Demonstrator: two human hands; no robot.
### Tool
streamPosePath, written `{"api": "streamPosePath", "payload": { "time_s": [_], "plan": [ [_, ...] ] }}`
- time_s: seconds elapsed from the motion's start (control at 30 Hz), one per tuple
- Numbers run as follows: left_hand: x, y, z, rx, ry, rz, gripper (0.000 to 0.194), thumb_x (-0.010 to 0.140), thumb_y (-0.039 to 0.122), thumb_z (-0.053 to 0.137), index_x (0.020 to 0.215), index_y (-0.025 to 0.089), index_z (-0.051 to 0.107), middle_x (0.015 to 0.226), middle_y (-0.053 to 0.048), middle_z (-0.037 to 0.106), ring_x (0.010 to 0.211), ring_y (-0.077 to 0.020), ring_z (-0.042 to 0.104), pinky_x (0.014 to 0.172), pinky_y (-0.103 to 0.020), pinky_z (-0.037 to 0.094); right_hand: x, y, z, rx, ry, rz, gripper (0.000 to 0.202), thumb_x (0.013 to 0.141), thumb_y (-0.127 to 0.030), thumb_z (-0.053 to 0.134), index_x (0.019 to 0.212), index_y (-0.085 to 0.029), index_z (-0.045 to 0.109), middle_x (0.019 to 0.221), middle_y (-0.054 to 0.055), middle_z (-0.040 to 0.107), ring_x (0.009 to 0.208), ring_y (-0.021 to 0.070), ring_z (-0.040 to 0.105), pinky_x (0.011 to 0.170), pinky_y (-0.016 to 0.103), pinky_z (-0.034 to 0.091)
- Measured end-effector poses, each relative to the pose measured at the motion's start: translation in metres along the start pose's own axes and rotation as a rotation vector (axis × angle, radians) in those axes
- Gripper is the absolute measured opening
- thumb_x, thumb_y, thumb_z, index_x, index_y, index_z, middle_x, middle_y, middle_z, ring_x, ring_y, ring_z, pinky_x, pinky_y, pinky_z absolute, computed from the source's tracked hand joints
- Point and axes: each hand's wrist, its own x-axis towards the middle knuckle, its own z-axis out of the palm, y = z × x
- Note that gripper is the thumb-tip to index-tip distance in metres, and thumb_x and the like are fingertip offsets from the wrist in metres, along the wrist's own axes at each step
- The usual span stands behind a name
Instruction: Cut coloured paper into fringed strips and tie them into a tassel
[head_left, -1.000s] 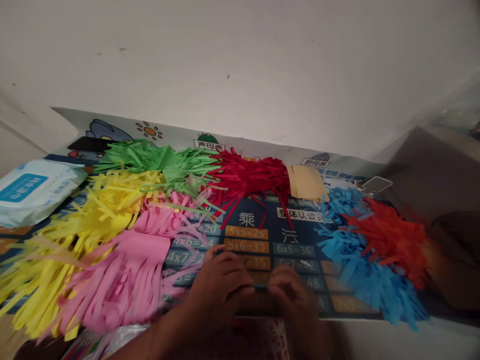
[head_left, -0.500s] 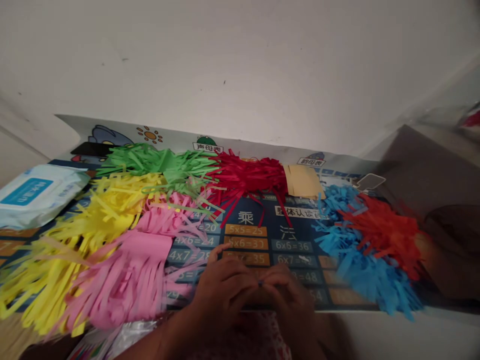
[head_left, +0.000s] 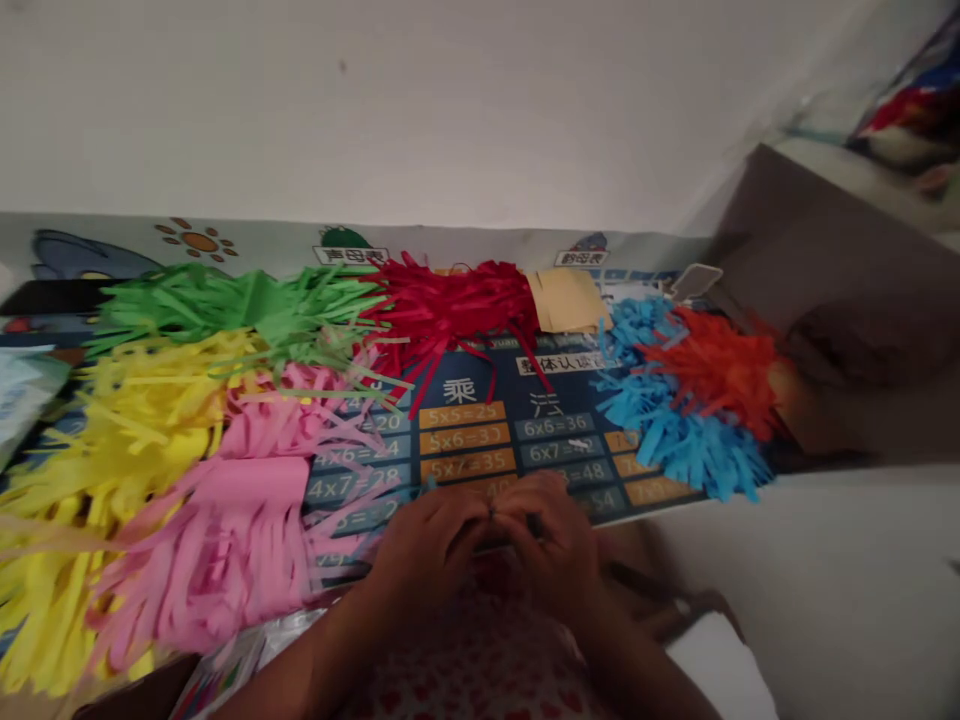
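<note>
My left hand [head_left: 427,545] and my right hand [head_left: 551,545] meet at the table's front edge, close to my body. Fingertips of both are pinched together around something small and dark, too blurred to name. A bit of blue shows just above the left fingers. Left of the hands lie pink paper fringes [head_left: 225,560], with yellow paper fringes [head_left: 150,400] beside them. Under the hands is a dark blue chart [head_left: 469,440] printed with multiplication sums.
Green [head_left: 247,310] and crimson fringes [head_left: 457,305] lie along the back, beside tan paper [head_left: 571,300]. At right are blue [head_left: 697,440] and orange-red fringes [head_left: 720,365], next to a brown box-like object [head_left: 847,250]. A white wall [head_left: 450,120] stands behind; a wipes pack [head_left: 26,395] sits far left.
The view has shifted, so the table's things sit further left and higher. Both hands stay pinched together, and the right hand's fingers are more curled.
</note>
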Motion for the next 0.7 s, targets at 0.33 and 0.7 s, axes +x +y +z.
{"api": "streamPosePath", "payload": {
  "time_s": [0.33,0.7],
  "plan": [
    [0.0,0.004,-0.01,-0.459,-0.119,-0.194,0.018,0.084,0.028,0.064,0.068,0.019,0.067,0.062,0.001,0.069,0.057,-0.013,0.065,0.055,-0.021,0.049,-0.066,0.047,-0.051,0.023,-0.132,0.364,0.019,0.088,-0.027,0.057,0.074,-0.021,0.067,0.07,0.0,0.066,0.065,0.0142,0.059,0.06,0.024,0.043],
    [0.008,0.005,0.004,-0.642,-0.35,-0.23,0.016,0.081,0.031,0.067,0.072,0.018,0.068,0.075,-0.003,0.068,0.07,-0.0152,0.064,0.067,-0.025,0.05,-0.124,0.097,-0.038,-0.116,-0.288,0.605,0.011,0.077,-0.016,0.056,0.07,-0.017,0.064,0.068,0.002,0.066,0.063,0.0159,0.059,0.058,0.024,0.044]
  ]
}}
